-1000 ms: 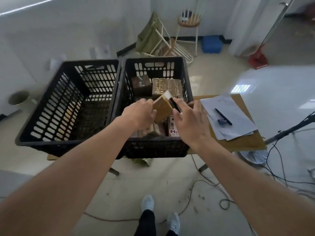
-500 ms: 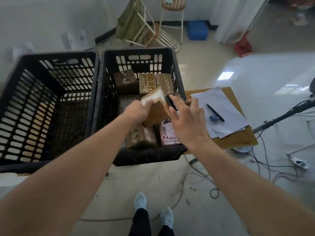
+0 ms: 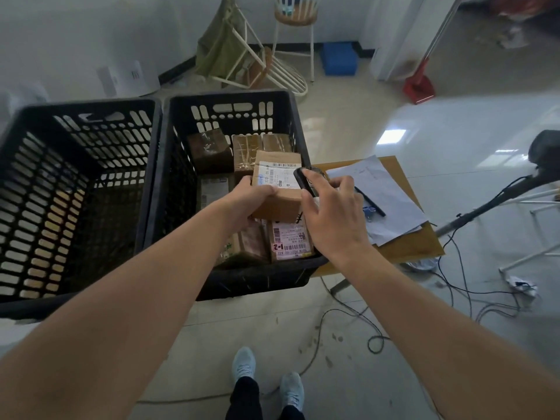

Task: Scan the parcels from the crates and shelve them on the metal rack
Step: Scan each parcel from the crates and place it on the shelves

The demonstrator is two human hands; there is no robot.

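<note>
Two black crates fill the left and centre: the left crate (image 3: 75, 189) bare, the right crate (image 3: 239, 274) stacked with parcels. Above it, mid-frame, the left hand (image 3: 248, 198) grips a labelled parcel (image 3: 277, 189), while the right hand (image 3: 333, 213) clutches a dark scanner (image 3: 304, 181) over its label.

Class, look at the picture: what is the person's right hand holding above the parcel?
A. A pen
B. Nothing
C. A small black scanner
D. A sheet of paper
C: the right hand grips a small black scanner over the label of the parcel that the left hand holds above the right crate.
</note>
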